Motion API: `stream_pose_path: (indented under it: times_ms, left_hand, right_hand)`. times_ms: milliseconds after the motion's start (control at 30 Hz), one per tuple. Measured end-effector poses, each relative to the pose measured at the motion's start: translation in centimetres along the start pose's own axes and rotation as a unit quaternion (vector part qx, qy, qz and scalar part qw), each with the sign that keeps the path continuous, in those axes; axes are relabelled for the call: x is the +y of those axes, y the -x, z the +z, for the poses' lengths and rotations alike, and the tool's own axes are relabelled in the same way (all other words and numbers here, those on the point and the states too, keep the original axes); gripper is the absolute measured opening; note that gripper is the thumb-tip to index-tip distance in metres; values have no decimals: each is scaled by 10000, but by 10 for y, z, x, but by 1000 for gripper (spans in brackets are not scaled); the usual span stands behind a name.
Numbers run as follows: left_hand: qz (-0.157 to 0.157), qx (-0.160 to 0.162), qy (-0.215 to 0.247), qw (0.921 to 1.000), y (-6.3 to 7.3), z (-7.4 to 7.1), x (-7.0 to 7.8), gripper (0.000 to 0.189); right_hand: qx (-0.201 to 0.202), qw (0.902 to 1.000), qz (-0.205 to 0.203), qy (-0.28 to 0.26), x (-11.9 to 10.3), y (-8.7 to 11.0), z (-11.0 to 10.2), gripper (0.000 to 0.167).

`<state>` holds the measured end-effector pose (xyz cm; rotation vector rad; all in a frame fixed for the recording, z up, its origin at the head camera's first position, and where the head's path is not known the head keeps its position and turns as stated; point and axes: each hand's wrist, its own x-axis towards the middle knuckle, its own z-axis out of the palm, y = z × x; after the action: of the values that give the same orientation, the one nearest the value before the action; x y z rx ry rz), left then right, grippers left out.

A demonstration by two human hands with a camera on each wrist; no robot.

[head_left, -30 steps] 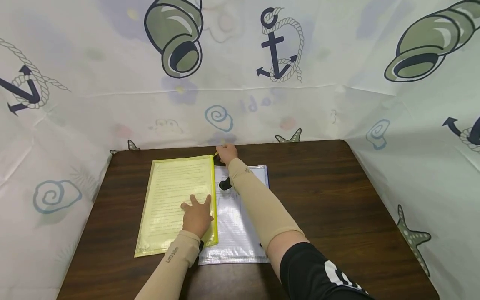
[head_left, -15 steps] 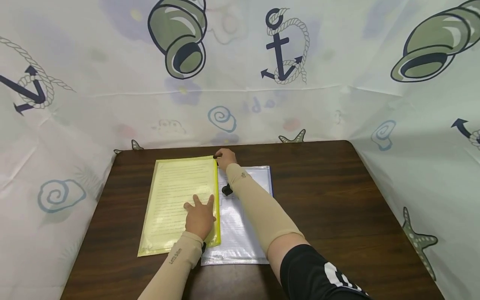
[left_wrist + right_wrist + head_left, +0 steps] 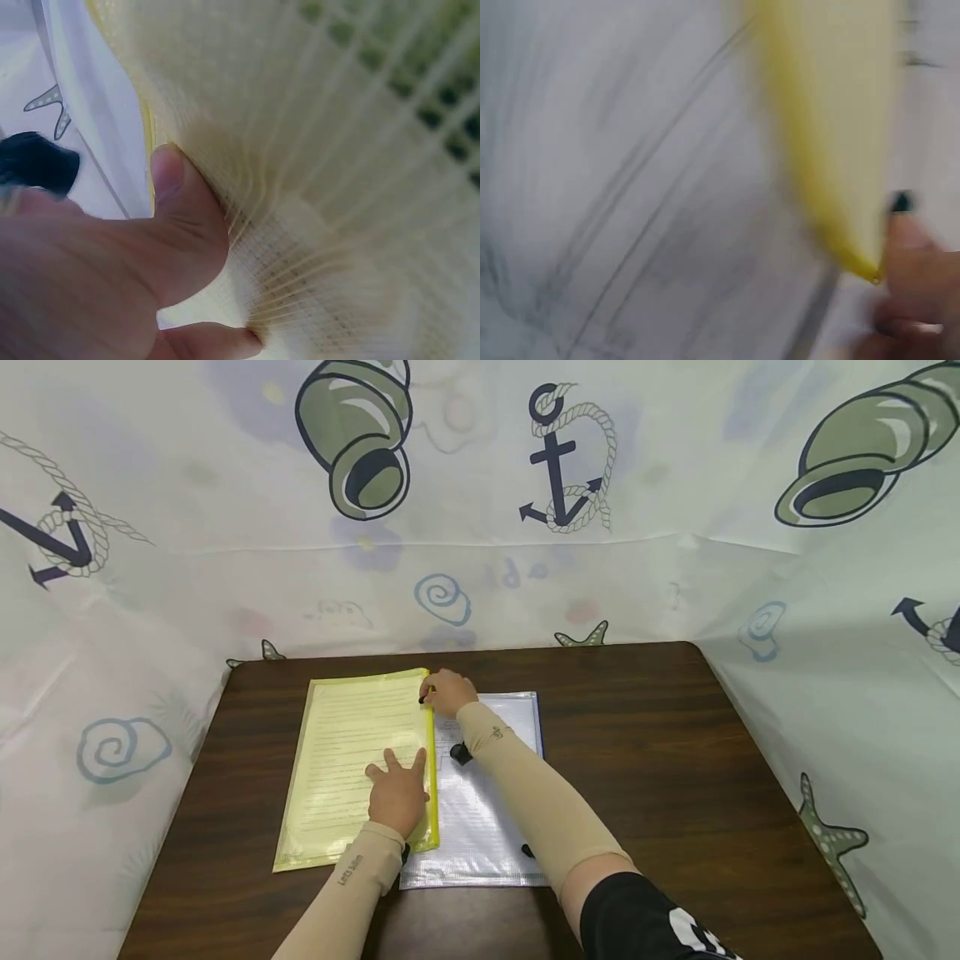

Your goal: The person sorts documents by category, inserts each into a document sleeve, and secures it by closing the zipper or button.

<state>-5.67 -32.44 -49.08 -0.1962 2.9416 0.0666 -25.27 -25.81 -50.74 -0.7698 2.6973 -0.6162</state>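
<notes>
A yellow mesh zip pouch (image 3: 352,760) with a lined sheet inside lies left of centre on the table. My left hand (image 3: 397,797) rests on it near its right edge, fingers spread; the left wrist view shows the thumb (image 3: 187,202) against the mesh. At the pouch's far right corner, my right hand (image 3: 452,693) pinches a small black zipper pull (image 3: 422,699) on the yellow zip edge (image 3: 431,785). Blur in the right wrist view hides the exact grip. A clear zip pouch with blue edging (image 3: 480,827) lies partly beneath the yellow one and my right forearm.
The dark wooden table (image 3: 637,777) has rounded far corners. A white cloth (image 3: 480,485) printed with shells and anchors hangs behind it and at both sides. Black camera pieces (image 3: 461,753) show beside the right wrist.
My right hand has drawn back from beyond the far corner, coming slightly nearer along the zip edge with the black pull. My left hand stays on the yellow pouch.
</notes>
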Motion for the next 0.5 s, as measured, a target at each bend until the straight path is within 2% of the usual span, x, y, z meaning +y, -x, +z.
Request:
stream_pose_path:
  times_ms: [100, 200, 300, 400, 500]
  left_hand:
    - [-20, 10, 61, 10000, -5, 0, 1, 75]
    - [56, -132, 277, 9995, -10, -3, 2, 72]
    - [198, -348, 316, 9987, -19, -10, 2, 57]
    - [211, -426, 237, 9986, -37, -24, 2, 33]
    - [19, -290, 559, 9980, -64, -36, -5, 35]
  right_hand:
    - [-230, 9993, 131, -273, 2, 9, 2, 14]
    - [-79, 9995, 154, -266, 9, 11, 12, 16]
    - [16, 9999, 49, -113, 16, 11, 22, 14]
    - [-88, 9999, -129, 10, 20, 7, 23, 13]
    - [-345, 9987, -360, 144, 21, 3, 20, 13]
